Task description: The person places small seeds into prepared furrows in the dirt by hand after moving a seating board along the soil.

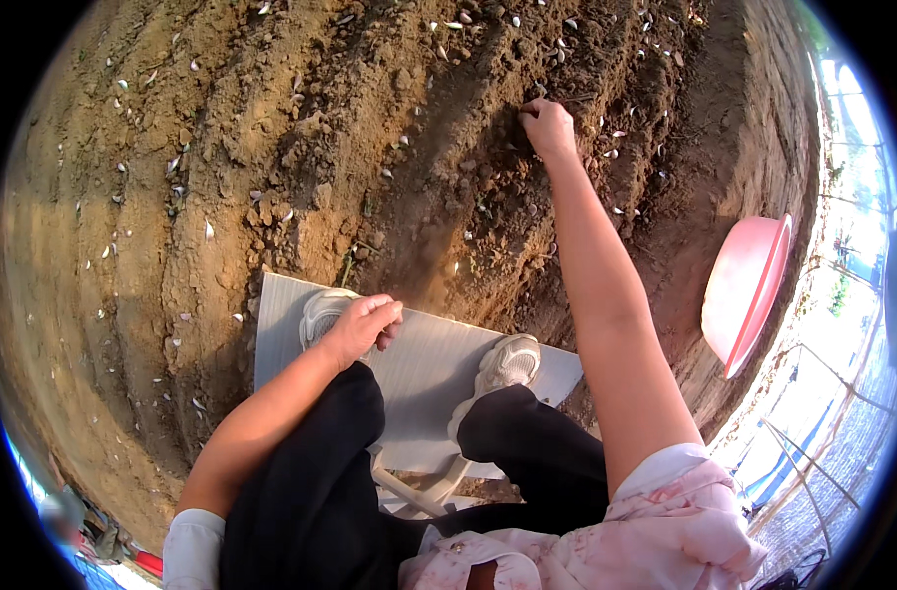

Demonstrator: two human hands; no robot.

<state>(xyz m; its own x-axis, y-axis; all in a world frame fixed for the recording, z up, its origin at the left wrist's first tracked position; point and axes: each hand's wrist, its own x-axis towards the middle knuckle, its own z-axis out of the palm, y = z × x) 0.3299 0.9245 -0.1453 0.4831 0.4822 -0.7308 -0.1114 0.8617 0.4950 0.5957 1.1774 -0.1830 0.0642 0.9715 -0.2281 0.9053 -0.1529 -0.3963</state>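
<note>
My right hand [548,127] reaches far forward to the loose soil [433,177], its fingertips down at a furrow; whether they pinch something cannot be made out. Garlic cloves lie scattered along the furrows, among them a clove [209,230] at the left and a clove [612,153] just right of that hand. My left hand [363,324] is held curled above the left shoe, near my knee; its fingers hide whatever may be in them. Both shoes rest on a pale flat board [419,369] laid on the ground.
A pink plastic basin [743,295] stands on the soil at the right. Part of a light stool frame [411,490] shows between my legs. Plastic sheeting and thin poles line the right edge. Another person [68,520], blurred, is at the far lower left.
</note>
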